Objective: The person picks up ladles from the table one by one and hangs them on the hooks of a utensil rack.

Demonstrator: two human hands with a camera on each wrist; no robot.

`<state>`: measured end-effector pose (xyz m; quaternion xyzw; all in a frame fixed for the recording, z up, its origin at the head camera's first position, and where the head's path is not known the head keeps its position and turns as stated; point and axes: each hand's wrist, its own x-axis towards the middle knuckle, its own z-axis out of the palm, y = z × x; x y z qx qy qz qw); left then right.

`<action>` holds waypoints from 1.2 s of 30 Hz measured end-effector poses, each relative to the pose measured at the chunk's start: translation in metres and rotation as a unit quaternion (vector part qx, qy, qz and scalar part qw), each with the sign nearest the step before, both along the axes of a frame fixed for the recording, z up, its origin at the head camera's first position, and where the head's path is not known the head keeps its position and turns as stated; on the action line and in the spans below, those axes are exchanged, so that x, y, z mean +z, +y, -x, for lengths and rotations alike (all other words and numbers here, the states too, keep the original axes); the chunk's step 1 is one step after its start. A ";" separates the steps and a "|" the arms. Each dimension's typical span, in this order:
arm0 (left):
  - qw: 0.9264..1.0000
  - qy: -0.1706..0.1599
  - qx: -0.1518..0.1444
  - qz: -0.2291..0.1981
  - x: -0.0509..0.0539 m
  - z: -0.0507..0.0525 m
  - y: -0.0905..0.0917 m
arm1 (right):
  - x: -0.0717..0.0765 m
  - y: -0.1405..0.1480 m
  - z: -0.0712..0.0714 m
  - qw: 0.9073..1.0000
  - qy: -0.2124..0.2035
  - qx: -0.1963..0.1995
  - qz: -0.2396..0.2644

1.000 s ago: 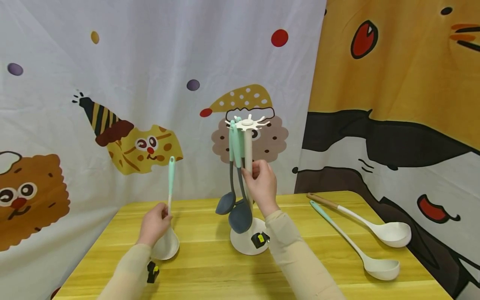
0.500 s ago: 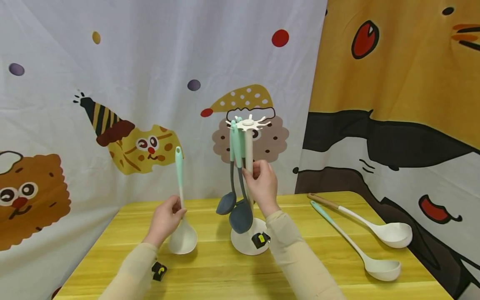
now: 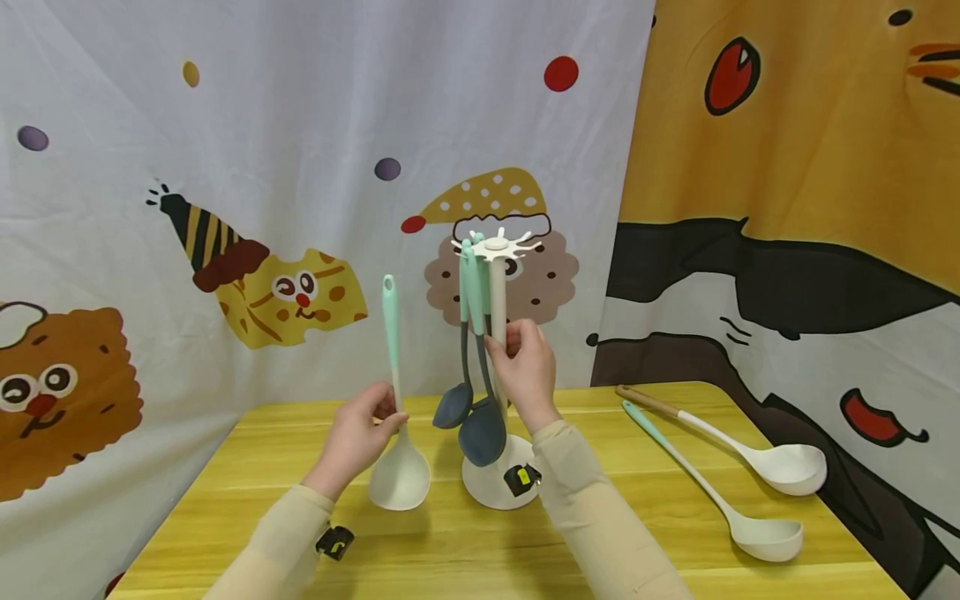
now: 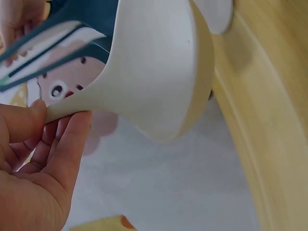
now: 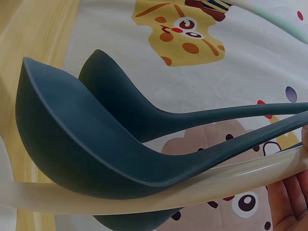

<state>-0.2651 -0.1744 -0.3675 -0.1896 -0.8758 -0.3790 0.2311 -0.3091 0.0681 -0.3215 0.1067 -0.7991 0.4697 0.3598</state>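
Note:
My left hand (image 3: 358, 433) pinches a white ladle (image 3: 400, 482) by its neck, bowl down and mint handle up, left of a white utensil stand (image 3: 498, 292). In the left wrist view, thumb and fingers close on the ladle's neck (image 4: 72, 103). My right hand (image 3: 527, 375) grips the stand's post, fingers partly hidden behind it. Dark blue-grey ladles (image 3: 482, 437) with mint handles hang from the hooks on the stand's left side. One dark bowl (image 5: 137, 220) shows only partly below the post in the right wrist view.
On the right of the wooden table (image 3: 600, 533) lie a white ladle with a wood-coloured handle (image 3: 793, 469) and a white ladle with a mint handle (image 3: 765, 537). A printed cloth (image 3: 300, 125) hangs behind. The stand's round base (image 3: 487, 487) rests on the table.
The left hand has carried the white ladle rightward, closer to the stand, and its handle top now sits higher. The right hand stays at the post.

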 end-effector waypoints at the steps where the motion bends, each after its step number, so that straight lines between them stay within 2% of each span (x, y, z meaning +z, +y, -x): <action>1: 1.000 0.004 -0.006 -0.001 0.002 -0.002 0.003 | 0.000 0.000 0.000 1.000 0.001 0.000 -0.001; 8: 0.999 0.019 -0.034 -0.001 0.017 -0.011 0.021 | 0.000 0.001 0.000 1.000 0.001 0.002 -0.002; 15: 0.997 0.036 -0.065 -0.006 0.028 -0.015 0.035 | 0.000 0.001 0.000 1.000 0.004 0.002 -0.005; 20: 0.995 0.047 -0.085 -0.005 0.033 -0.017 0.044 | 0.000 0.000 0.000 1.000 0.000 0.001 -0.005; 25: 0.994 0.033 -0.108 -0.014 0.037 -0.018 0.051 | 0.000 0.000 -0.001 1.000 -0.005 0.000 -0.006; 36: 0.991 0.032 -0.131 0.000 0.042 -0.019 0.064 | 0.001 0.003 0.000 1.000 -0.009 0.009 -0.010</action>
